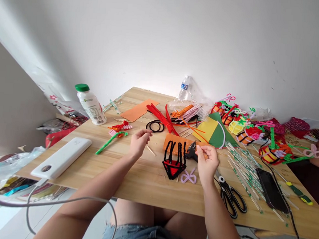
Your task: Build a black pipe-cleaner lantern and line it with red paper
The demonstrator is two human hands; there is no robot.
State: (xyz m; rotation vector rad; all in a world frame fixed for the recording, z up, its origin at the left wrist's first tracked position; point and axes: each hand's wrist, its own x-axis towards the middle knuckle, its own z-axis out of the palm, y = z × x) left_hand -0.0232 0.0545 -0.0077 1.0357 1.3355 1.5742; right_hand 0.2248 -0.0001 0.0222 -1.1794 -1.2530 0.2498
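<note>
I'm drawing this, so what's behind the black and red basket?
Right behind the basket, orange paper shows between and above its black bars. Farther back lie red fuzzy sticks. Whatever the basket covers can't be seen.

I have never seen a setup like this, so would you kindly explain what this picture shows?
There is no machine here, only two bare hands, seen from one camera worn on the head, looking forward and down. The left hand and the right hand both look pinched; anything thin between them is too small to tell. On the table lie a black-and-red frame, a purple bow, scissors, a phone and a power bank.
</note>
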